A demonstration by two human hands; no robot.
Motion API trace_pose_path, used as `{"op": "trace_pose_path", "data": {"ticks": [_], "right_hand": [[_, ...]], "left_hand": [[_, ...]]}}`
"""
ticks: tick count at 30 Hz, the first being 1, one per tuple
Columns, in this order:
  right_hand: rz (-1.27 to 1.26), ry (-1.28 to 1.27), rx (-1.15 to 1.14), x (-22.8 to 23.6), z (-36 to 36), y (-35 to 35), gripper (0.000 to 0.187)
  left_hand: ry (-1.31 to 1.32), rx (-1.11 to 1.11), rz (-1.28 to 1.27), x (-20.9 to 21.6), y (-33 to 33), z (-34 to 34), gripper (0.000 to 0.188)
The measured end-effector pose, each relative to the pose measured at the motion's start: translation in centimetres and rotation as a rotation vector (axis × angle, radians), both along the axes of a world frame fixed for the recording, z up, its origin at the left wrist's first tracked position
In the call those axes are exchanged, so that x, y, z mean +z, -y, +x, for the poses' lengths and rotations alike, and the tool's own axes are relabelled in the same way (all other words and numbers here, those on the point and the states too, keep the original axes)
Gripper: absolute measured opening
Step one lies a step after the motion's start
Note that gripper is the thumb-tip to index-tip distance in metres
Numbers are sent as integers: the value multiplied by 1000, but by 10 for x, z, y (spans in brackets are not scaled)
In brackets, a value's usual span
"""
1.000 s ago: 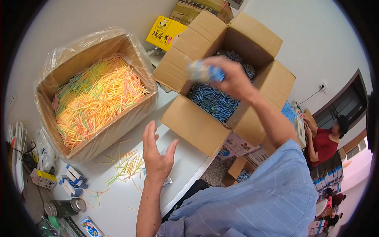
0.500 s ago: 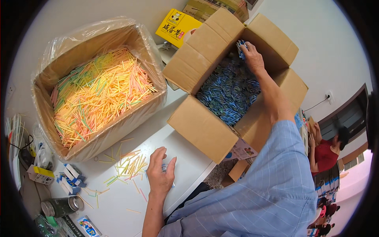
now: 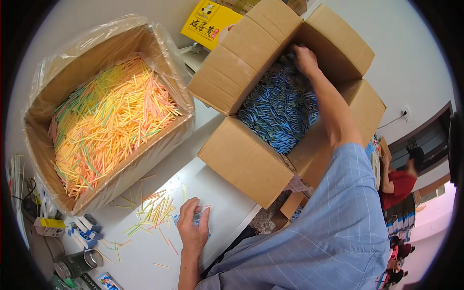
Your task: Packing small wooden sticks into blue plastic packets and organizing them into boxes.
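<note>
My right hand point(image 3: 305, 60) reaches into an open cardboard box point(image 3: 245, 176), near its far inner wall. Its fingers bend down into shadow, so the fingertips and anything in them are hidden. Many small blue-and-dark wrapped packets point(image 3: 280, 108) fill the bottom of that box. On the white table, my left hand point(image 3: 193, 229) rests with curved fingers and the thumb apart. A small blue-and-white patterned piece point(image 3: 197, 218), partly covered, shows between its thumb and fingers. Just left of this hand lies a loose pile of thin pastel sticks point(image 3: 157, 210).
A large plastic-lined carton point(image 3: 133, 176) holds yellow, pink and green sticks. Small blue-and-white boxes point(image 3: 84, 232), a lidded jar point(image 3: 77, 263) and a yellow-and-white box point(image 3: 49, 226) stand at the left. Behind is a yellow carton point(image 3: 205, 24). A person in red point(image 3: 401, 183) sits at the far right.
My right hand has gone lower into the box; the blue-and-white packets seen in its fingers before are now out of sight. The view has shifted slightly, and my left hand remains at the table.
</note>
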State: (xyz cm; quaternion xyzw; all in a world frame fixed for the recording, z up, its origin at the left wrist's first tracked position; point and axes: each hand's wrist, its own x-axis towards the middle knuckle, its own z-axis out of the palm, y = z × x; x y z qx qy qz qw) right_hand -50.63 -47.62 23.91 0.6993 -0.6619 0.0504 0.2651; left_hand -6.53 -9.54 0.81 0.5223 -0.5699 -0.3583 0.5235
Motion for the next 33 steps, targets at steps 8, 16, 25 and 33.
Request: {"op": "trace_pose_path", "data": {"ticks": [8,16,25,33], "right_hand": [[-17,-11,-71,-9,-1,2,34],[-96,-293,-13,-7,5,-13,30],[-30,-213,-18,-10,-17,14,26],[-246,-278,78,-11,11,-3,19]], "left_hand": [[-29,9,22,-3,-2,4,35],[-38,26,47,-6,-4,8,34],[-97,52,94,-11,-8,8,33],[20,33,-33,-4,-8,3,35]]}}
